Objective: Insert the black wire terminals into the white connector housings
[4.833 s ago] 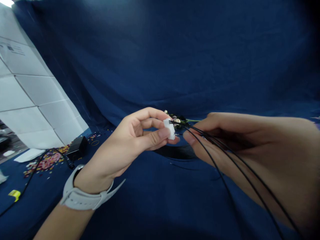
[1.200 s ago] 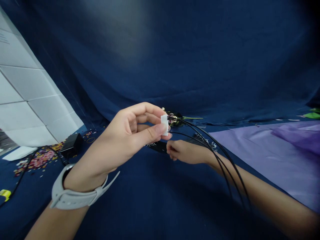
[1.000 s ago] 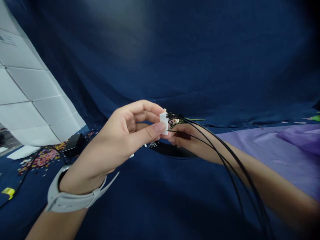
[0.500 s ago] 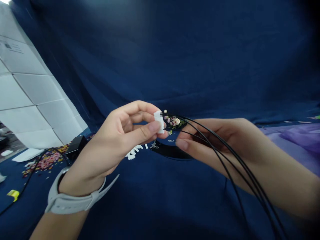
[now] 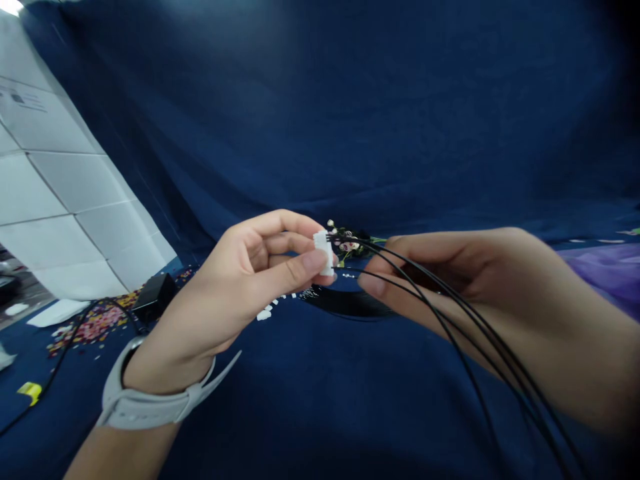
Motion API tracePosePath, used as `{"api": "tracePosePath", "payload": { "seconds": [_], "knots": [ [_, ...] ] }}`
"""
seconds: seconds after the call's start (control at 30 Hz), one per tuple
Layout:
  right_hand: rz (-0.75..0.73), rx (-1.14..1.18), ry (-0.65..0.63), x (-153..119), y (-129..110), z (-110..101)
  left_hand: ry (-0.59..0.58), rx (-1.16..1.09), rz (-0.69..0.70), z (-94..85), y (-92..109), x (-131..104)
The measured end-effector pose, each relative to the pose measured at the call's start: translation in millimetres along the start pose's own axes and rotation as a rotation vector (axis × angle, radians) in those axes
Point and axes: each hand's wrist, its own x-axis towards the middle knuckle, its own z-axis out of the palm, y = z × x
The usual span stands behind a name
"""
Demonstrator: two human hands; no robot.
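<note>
My left hand (image 5: 270, 267) pinches a small white plastic connector housing (image 5: 324, 248) between thumb and fingers. Several thin black wires (image 5: 415, 259) run out of the housing's right side, arch over the front of my right hand and drop to the lower right. Thumb and fingers of my right hand (image 5: 450, 273) are closed, just right of the housing. From their tips a small silvery wire terminal (image 5: 347, 275) sticks out to the left, apart from the housing; most of its wire is hidden in the hand. Beneath lies a bundle of black wires (image 5: 345, 303) with silvery tips.
White connector pieces (image 5: 264, 313) lie on the dark blue cloth (image 5: 300, 400). Artificial flowers (image 5: 350, 245) stand behind my hands. To the left are a black box (image 5: 155, 297), scattered coloured bits (image 5: 97, 323) and a cable with a yellow tag (image 5: 31, 392). Purple fabric (image 5: 605, 270) lies right.
Both hands have shifted slightly to the right. The housing has moved a little right and down with my left hand, and the silvery terminal stays at my right fingertips.
</note>
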Motion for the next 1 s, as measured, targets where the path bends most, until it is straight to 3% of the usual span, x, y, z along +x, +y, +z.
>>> {"api": "tracePosePath", "payload": {
  "seconds": [0.17, 0.37, 0.57, 0.77, 1.0],
  "knots": [
    [-0.04, -0.05, 0.09, -0.5, 5.7, 5.4, -0.004, -0.03, -0.038, 2.0, 0.5, 0.1],
    [-0.027, -0.074, 0.077, -2.0, 1.0, 2.7, -0.005, 0.001, -0.058, 3.6, 2.2, 1.0],
    [0.016, -0.073, -0.026, -1.6, -10.3, -1.7, -0.005, 0.019, -0.075, 3.5, 2.3, 0.3],
    [-0.011, -0.118, 0.082, -4.6, -6.6, 3.1, -0.019, 0.009, -0.05, 2.9, -0.6, 0.9],
    [-0.021, -0.154, 0.087, -5.5, -7.5, 4.2, -0.032, 0.025, -0.049, 2.7, -1.0, 1.4]
  ]
}}
